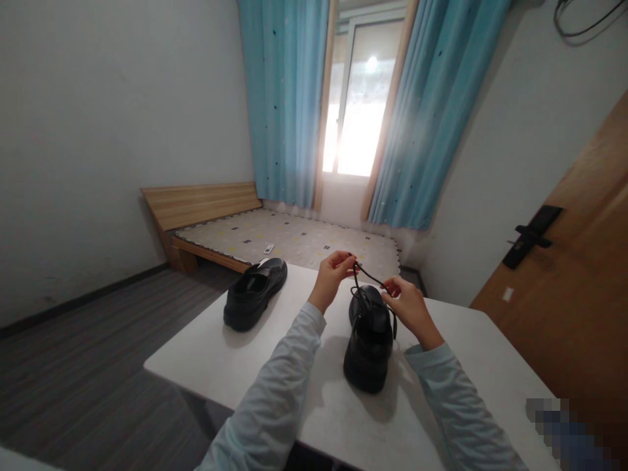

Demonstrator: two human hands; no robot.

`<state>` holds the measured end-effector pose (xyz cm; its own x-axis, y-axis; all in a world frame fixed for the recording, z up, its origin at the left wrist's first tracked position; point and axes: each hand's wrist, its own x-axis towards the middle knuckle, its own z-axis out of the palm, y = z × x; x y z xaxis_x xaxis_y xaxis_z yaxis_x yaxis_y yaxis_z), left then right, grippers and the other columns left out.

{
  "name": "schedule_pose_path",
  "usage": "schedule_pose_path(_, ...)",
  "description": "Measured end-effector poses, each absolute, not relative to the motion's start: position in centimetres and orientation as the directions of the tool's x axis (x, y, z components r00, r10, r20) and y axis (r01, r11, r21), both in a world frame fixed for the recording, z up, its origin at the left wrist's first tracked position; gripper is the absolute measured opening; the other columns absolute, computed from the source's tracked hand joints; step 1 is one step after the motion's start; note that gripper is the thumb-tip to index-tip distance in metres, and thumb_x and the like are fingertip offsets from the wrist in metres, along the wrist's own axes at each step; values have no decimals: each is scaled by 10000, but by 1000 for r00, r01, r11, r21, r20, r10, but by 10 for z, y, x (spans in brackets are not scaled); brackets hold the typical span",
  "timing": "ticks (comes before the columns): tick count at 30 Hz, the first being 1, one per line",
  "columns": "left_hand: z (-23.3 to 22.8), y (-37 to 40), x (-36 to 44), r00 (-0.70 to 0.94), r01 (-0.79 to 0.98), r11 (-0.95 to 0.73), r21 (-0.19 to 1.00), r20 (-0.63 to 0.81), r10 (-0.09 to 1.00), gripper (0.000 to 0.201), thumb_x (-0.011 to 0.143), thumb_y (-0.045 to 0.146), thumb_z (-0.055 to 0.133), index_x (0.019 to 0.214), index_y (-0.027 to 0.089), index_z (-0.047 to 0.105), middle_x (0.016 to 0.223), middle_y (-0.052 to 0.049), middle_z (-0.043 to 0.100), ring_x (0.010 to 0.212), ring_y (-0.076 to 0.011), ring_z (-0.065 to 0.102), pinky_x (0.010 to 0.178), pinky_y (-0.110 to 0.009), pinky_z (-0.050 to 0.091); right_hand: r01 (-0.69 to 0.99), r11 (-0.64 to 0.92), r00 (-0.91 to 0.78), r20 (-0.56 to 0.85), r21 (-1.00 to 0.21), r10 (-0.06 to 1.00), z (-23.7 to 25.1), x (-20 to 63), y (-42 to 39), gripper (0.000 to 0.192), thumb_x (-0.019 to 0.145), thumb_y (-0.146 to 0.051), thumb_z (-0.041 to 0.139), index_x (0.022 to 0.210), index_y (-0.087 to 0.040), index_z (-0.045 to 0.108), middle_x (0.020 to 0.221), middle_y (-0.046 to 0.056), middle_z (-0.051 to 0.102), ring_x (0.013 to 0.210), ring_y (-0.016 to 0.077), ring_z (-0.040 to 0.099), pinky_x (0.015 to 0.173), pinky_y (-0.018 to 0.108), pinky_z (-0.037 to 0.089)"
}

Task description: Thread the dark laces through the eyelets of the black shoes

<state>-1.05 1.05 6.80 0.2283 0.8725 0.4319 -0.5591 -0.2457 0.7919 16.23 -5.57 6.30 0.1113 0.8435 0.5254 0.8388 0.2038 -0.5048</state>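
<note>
A black shoe (369, 347) stands on the white table (275, 366) with its toe pointing away from me. Its black lace (366, 278) is drawn up taut above the shoe's front. My left hand (332, 275) pinches one end of the lace above and left of the shoe. The other part of the lace is held in my right hand (409, 307), just right of the shoe's front. Further left on the table lies a second black shoe (255, 293), untouched.
Beyond the table stands a low wooden bed (289, 239) with a patterned mattress. Blue curtains (284, 98) frame a bright window. A wooden door (579, 275) with a black handle is on the right. The floor (88, 366) is grey.
</note>
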Motion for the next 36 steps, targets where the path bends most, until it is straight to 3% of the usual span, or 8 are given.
schedule_pose_path(3,81,17,-15,185,-571,-276,773,449,874,305,647,388,709,806,160,583,760,4,592,652,-88,583,665,-263,522,875,164,125,540,-455,832,57,183,-52,143,642,-265,545,723,-178,625,665,22,624,588,154,547,564,269,394)
schedule_pose_path(9,123,26,-21,124,-539,-391,746,529,839,305,649,379,713,811,154,586,762,2,588,607,-61,564,607,-204,511,820,109,167,417,-561,893,57,215,-52,195,629,-368,606,679,-179,618,685,46,662,603,190,594,584,302,423)
schedule_pose_path(16,181,25,-24,177,-427,-537,727,650,739,242,723,336,669,841,138,593,743,11,596,588,-54,579,570,-176,489,748,216,40,368,-627,929,68,216,-61,283,655,-452,629,677,-170,643,678,62,675,640,215,622,599,315,444)
schedule_pose_path(26,228,14,-10,199,-161,-684,712,702,684,167,806,276,579,905,148,619,815,-18,642,695,-85,623,635,-203,515,677,290,123,492,-677,862,71,201,-58,349,650,-516,643,691,-169,634,634,51,651,591,187,604,566,298,470)
schedule_pose_path(36,254,4,-1,230,-53,-744,666,733,640,193,815,270,552,954,151,613,829,-20,664,714,-86,632,629,-180,504,582,333,217,537,-742,815,71,196,-57,422,598,-567,692,671,-154,640,622,51,645,560,174,597,543,284,462)
